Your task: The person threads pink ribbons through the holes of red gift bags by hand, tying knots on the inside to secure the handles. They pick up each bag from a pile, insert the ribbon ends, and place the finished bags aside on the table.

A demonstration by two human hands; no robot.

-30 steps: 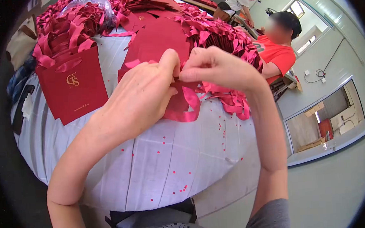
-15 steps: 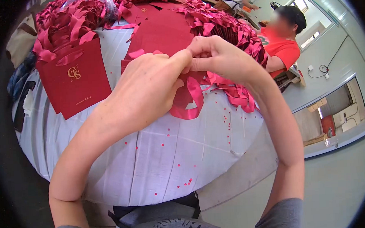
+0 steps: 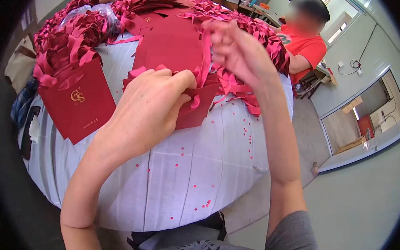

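In the middle of the table, a red paper bag [image 3: 195, 118] lies partly under my left hand [image 3: 151, 102]. The fingers of that hand are closed on the bag's top edge, though the exact grip is hidden behind the knuckles. A pink-red ribbon [image 3: 205, 57] rises from the bag, drawn upward in a taut strip. At its upper end my right hand [image 3: 234, 48] pinches it between thumb and forefinger, the other fingers loosely curled and slightly blurred. Below the left thumb a loop of ribbon shows against the bag.
A finished-looking red bag with gold letters [image 3: 79, 102] stands at left before a heap of ribboned bags [image 3: 73, 41]. More red bags [image 3: 169, 47] lie ahead, with another ribboned row at right. Red dots of paper litter the white cloth [image 3: 122, 188]. A person in red [image 3: 307, 49] sits at right.
My hands were together at the bag's top edge. Now the right hand has moved up and away, drawing the ribbon out straight, while the left stays low at the bag.
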